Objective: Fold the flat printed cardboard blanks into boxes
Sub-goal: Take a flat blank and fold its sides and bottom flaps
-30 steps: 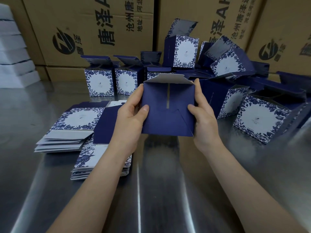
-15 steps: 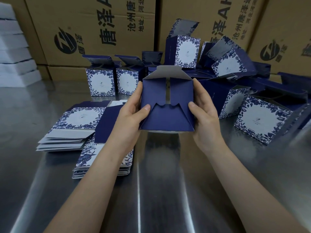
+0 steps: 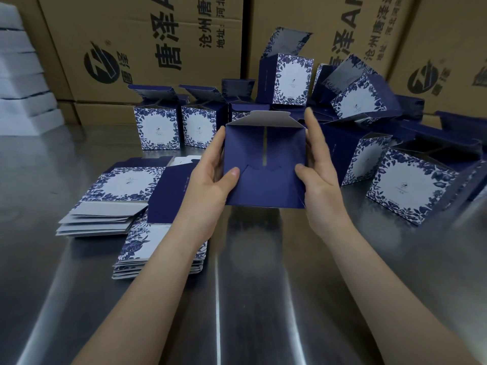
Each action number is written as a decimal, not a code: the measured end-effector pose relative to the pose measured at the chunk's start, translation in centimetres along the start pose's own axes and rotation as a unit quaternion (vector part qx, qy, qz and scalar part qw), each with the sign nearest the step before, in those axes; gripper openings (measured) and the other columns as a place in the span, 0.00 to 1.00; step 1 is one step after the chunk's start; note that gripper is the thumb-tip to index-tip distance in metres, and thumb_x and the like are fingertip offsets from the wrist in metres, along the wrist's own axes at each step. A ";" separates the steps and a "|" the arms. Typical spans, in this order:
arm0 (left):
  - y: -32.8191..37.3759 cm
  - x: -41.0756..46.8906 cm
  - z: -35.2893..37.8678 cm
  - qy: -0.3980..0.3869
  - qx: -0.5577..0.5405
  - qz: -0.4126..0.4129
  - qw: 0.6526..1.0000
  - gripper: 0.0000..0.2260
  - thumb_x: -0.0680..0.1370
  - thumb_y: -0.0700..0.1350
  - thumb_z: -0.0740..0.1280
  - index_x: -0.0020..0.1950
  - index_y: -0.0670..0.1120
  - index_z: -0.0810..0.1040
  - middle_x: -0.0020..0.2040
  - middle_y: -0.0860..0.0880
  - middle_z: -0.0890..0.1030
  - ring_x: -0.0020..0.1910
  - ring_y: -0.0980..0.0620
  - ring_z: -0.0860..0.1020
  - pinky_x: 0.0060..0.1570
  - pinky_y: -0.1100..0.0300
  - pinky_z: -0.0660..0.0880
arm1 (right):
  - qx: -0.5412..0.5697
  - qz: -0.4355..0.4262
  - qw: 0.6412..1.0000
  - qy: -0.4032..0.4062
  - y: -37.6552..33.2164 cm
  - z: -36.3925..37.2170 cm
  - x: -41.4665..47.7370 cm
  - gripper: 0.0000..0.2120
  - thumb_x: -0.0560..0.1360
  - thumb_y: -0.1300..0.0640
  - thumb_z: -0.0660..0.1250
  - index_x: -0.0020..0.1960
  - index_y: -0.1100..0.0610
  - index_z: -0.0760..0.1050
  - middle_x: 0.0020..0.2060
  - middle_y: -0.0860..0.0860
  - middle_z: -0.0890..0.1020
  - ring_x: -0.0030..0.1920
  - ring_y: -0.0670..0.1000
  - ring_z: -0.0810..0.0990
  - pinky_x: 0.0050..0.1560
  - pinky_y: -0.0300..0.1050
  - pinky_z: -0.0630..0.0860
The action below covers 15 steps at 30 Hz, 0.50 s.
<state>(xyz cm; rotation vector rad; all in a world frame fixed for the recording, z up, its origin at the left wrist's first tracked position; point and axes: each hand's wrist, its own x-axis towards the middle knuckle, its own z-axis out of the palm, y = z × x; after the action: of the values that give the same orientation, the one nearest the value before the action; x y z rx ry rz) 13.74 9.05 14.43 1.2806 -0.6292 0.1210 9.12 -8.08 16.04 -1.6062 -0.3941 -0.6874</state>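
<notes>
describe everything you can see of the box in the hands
The box is dark navy card, held above the steel table with its bottom facing the camera. Its interlocking flaps look closed, a thin slit down the middle; a pale grey flap stands up on top. The left hand and right hand grip its sides, thumbs on the face.

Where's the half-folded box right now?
Head view, centre: the half-folded box is held above the steel table between the left hand and right hand, right of the flat blank stacks and in front of the finished boxes.
</notes>
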 end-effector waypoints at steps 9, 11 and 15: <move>0.6 -0.5 0.6 -0.015 0.085 0.051 0.995 0.33 0.79 0.27 0.57 0.73 0.61 0.64 0.76 0.61 0.64 0.77 0.61 0.59 0.76 0.52 0.61 | -0.040 -0.005 0.998 0.046 0.1 0.1 -0.1 0.25 0.70 0.69 0.53 0.62 0.51 0.72 0.66 0.54 0.72 0.70 0.51 0.69 0.73 0.56 0.62; 0.6 -0.5 0.6 -0.001 0.102 0.046 0.994 0.31 0.79 0.27 0.57 0.72 0.58 0.68 0.78 0.54 0.62 0.77 0.60 0.58 0.77 0.51 0.59 | -0.054 -0.007 0.997 0.050 0.2 0.0 -0.1 0.20 0.73 0.66 0.54 0.61 0.53 0.73 0.65 0.52 0.73 0.70 0.50 0.69 0.73 0.53 0.63; 0.5 -0.6 0.6 0.014 0.078 0.020 0.997 0.26 0.79 0.29 0.58 0.71 0.53 0.72 0.78 0.53 0.62 0.77 0.57 0.61 0.75 0.49 0.62 | -0.080 -0.008 0.996 0.042 0.1 0.1 -0.2 0.13 0.77 0.59 0.60 0.59 0.51 0.73 0.65 0.51 0.73 0.71 0.47 0.67 0.66 0.35 0.67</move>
<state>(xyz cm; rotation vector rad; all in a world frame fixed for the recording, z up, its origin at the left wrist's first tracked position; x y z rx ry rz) 12.83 8.82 14.66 1.4152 -0.6313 0.2232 9.07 -8.01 15.84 -1.7205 -0.2965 -0.8135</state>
